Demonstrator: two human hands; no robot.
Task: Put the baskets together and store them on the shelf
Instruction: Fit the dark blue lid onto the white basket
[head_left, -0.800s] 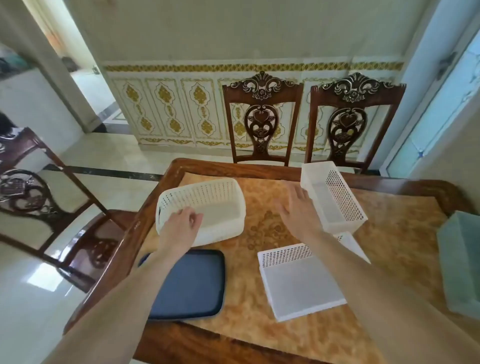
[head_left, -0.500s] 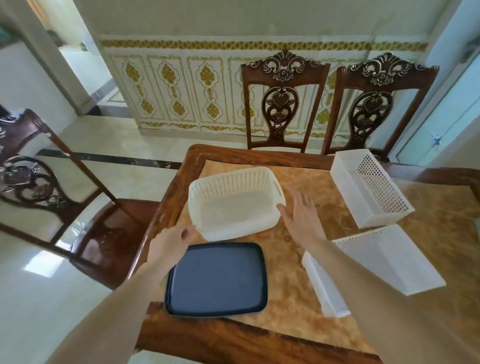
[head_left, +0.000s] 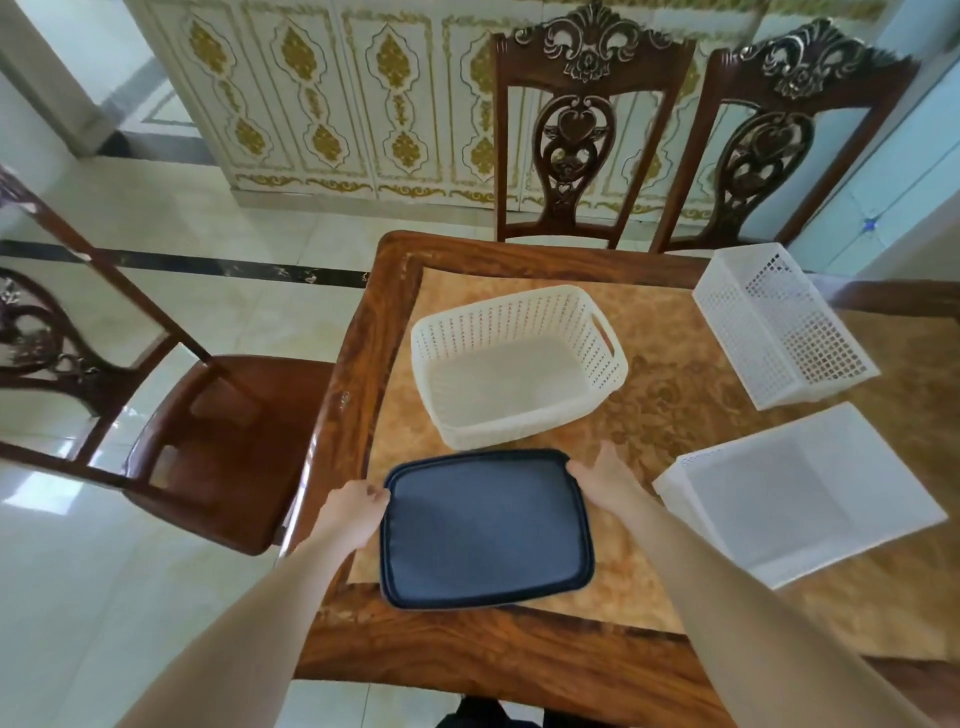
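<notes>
We have both hands at the dark blue basket (head_left: 485, 527), which sits at the near edge of the counter (head_left: 675, 405) with its long axis running left to right between them. Our left hand (head_left: 356, 506) curls its fingers against the basket's left rim at the far corner; our right hand (head_left: 605, 475) lies spread against the far right corner, palm turned inward. Whether either hand has truly clamped the rim we cannot tell from this angle, though both touch it. Just beyond, directly away from us, stands the cream basket (head_left: 517, 371), mouth up and empty, its long side parallel to the blue one. Two white mesh baskets (head_left: 784, 327) (head_left: 800, 496) lie well off to the right. The shelf is not in view. We judge the blue basket needs only lifting and carrying straight forward to nest with the cream one.
</notes>
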